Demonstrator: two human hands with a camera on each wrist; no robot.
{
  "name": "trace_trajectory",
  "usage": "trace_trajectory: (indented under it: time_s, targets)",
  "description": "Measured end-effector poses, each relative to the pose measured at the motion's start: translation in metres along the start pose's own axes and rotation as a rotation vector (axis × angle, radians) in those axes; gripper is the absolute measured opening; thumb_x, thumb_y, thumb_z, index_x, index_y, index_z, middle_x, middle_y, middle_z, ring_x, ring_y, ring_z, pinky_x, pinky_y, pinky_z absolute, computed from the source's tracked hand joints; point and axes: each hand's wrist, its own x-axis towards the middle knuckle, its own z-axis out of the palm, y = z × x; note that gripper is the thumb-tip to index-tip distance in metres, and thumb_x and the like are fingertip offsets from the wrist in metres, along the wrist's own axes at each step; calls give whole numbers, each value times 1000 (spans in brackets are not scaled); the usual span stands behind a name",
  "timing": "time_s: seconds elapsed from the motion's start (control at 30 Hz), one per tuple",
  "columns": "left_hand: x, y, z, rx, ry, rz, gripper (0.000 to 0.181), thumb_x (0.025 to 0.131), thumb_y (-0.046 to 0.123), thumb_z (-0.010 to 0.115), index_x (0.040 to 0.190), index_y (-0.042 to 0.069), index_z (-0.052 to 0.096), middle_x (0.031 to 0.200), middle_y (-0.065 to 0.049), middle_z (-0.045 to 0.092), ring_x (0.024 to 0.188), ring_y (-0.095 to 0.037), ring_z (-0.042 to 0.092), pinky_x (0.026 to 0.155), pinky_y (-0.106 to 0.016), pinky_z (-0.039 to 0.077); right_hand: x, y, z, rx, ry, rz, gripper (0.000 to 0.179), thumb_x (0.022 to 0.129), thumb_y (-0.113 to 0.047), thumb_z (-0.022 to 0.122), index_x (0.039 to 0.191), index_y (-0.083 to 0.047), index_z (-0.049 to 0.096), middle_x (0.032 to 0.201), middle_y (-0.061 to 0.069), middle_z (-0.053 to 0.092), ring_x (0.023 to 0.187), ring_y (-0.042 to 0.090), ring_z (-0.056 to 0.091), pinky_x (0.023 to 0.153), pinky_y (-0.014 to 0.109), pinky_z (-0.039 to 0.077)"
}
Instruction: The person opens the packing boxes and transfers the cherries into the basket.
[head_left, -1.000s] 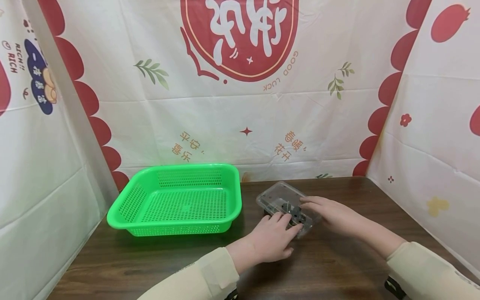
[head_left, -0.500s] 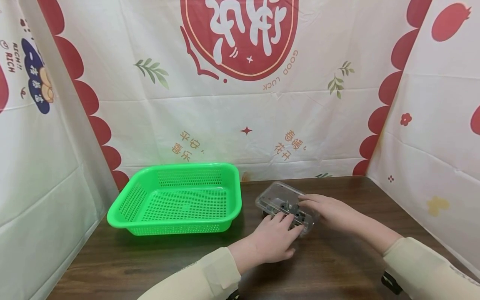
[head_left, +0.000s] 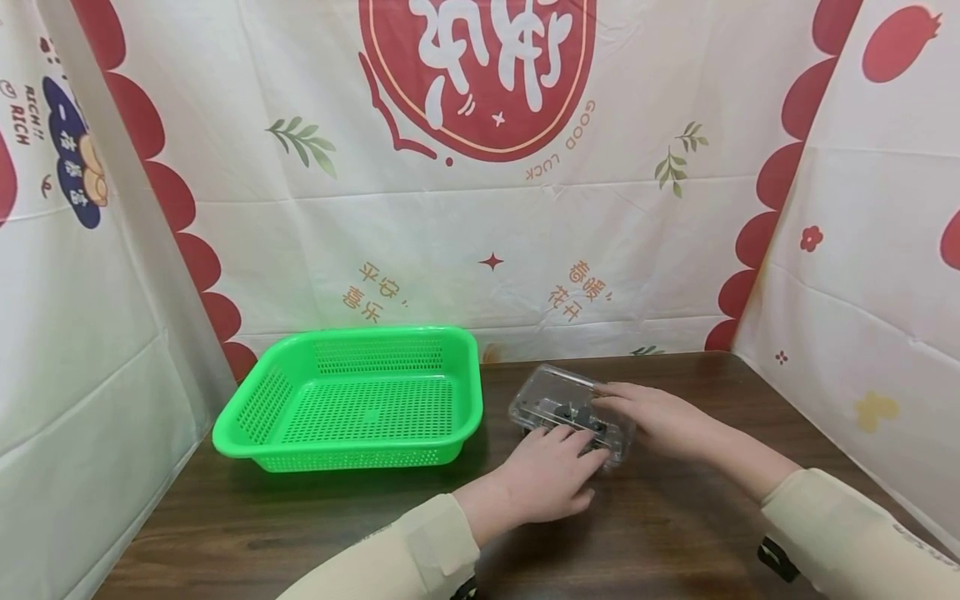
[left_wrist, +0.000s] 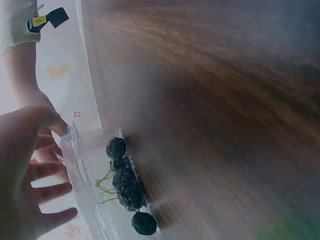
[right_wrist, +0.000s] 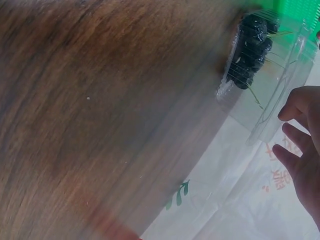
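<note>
A clear plastic fruit box (head_left: 558,383) stands on the table, its lid lying over it. Inside are dark round grapes (left_wrist: 131,192) with thin green stems, also seen through the wall in the right wrist view as black grapes (right_wrist: 252,42). My left hand (head_left: 551,479) lies over the near side of the box, fingers spread and resting on the lid edge. At the right end, my right hand (head_left: 660,421) touches the far corner of the lid with its fingers extended. In the right wrist view its thumb (right_wrist: 295,102) is at the lid's rim.
To the left of the box stands a green plastic basket (head_left: 465,417) with a perforated base. A brown wooden table (head_left: 675,533) carries both. Printed white cloth (head_left: 480,225) hangs behind and at the sides.
The box has turned slightly and shifted a little left. My right hand has moved slightly left with it, and my left hand has stayed nearly in place.
</note>
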Motion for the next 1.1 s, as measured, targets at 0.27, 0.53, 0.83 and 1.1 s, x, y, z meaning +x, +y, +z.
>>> trace_trajectory:
  time_s: [0.27,0.53,0.83,1.1]
  targets:
    - [-2,-11,-2,-27,56,-50,46,91,44,58,134,26,57,127,3,56,112,-17,54,90,-36,46,0,-1,-7,-42,102,-56,52,68,8,75,118,-5,67,122,16,62,106,30,62,85,47,50]
    - [-4,-19,4,-48,11,-155,53,91,45,60,138,22,53,129,-1,55,116,-19,52,92,-38,47,-6,-9,-13,-52,101,23,46,70,-2,79,115,-7,69,118,12,64,105,28,62,86,48,49]
    - [-4,-34,12,-103,-68,-252,60,91,48,61,143,21,48,134,-4,52,122,-21,49,93,-40,46,-8,-23,-14,-40,125,79,40,74,-13,76,114,-10,69,115,6,65,94,21,62,79,45,50]
    - [-2,-45,17,-109,-73,-273,61,91,47,61,142,16,49,137,-6,51,124,-23,49,97,-39,44,-7,-31,-8,-75,121,101,44,77,-36,81,111,-11,70,113,5,65,97,23,63,80,45,50]
